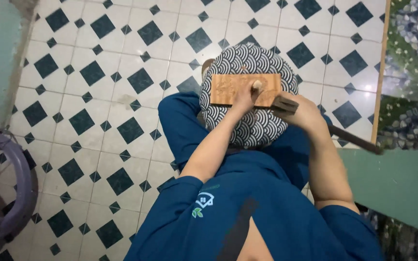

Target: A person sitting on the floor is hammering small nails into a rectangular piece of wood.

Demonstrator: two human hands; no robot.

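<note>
flat wooden board [228,89] lying across the round wave-pattern cushion [247,128], small pale-handled chisel [257,86] on it, dark mallet head [284,104] just beside.

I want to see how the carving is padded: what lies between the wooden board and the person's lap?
In the head view, a round cushion with a dark blue and white wave pattern lies under the wooden board, on the blue-clad lap.

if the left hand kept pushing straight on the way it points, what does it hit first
Most likely the wooden board itself: the left hand already rests on it, gripping a light-handled tool. Beyond lies the wave-patterned cushion, then tiled floor. Depth is unclear.
</note>
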